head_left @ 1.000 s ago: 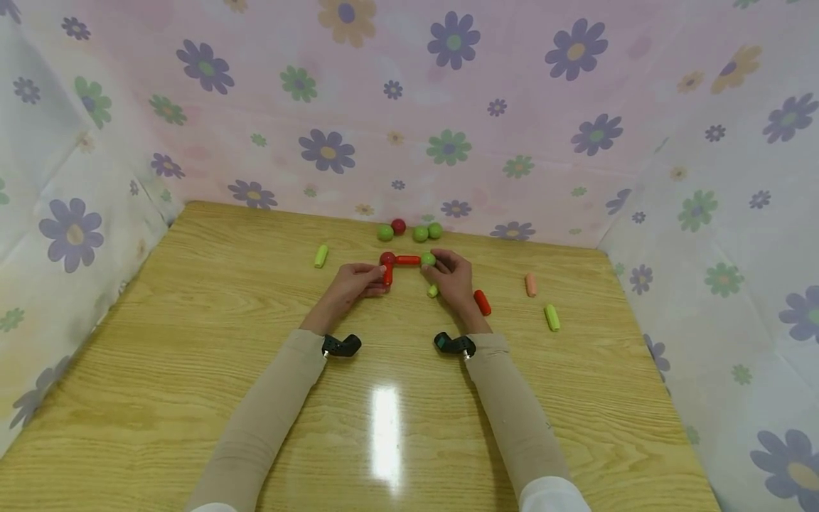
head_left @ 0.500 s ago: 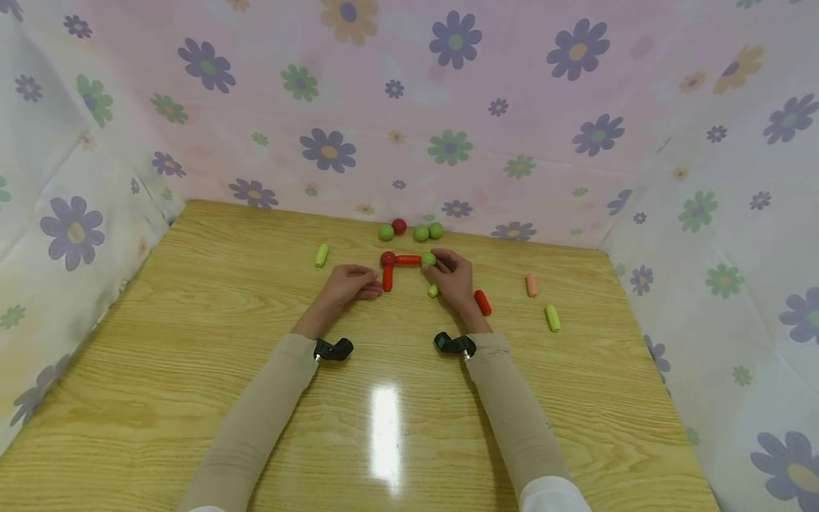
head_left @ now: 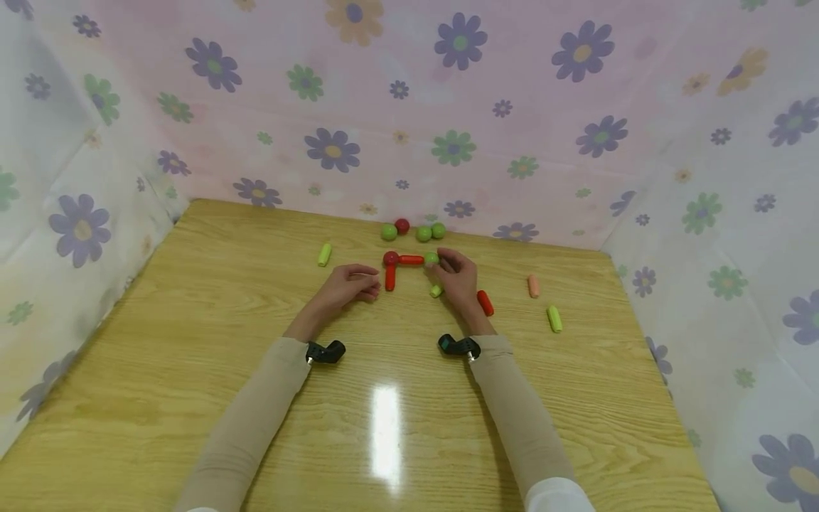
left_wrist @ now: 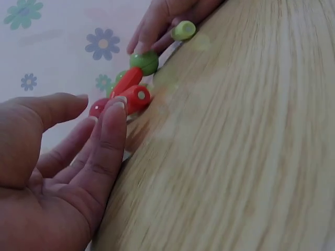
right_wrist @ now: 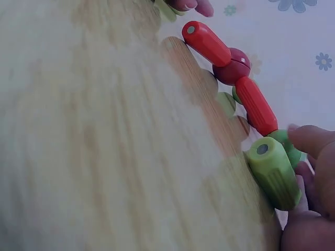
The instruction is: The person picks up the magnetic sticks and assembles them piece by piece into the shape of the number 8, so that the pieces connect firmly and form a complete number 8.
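Note:
A red ball [head_left: 391, 258] joins two red sticks at a corner. One red stick [head_left: 390, 278] points toward the person and has a pale disc in its end. The other red stick [head_left: 411, 260] runs right to a green ball [head_left: 431, 259]. My right hand [head_left: 459, 281] pinches that green ball between thumb and fingers. Beside those fingers is a yellow-green stick [right_wrist: 275, 175], partly covered by the hand in the head view. My left hand [head_left: 345, 288] is just left of the near red stick, thumb and fingertips apart with nothing between them.
Behind the joined pieces sit several balls, among them a green ball [head_left: 389, 232] and a dark red ball [head_left: 402, 225]. Loose sticks lie around: yellow-green [head_left: 325, 254] at left; red [head_left: 485, 303], pink [head_left: 534, 286] and another yellow-green stick [head_left: 554, 319] at right. Flowered cloth [head_left: 397, 107] hangs behind.
My left hand has let go of the near red stick and drawn back to the left. The right hand keeps its hold on the green ball.

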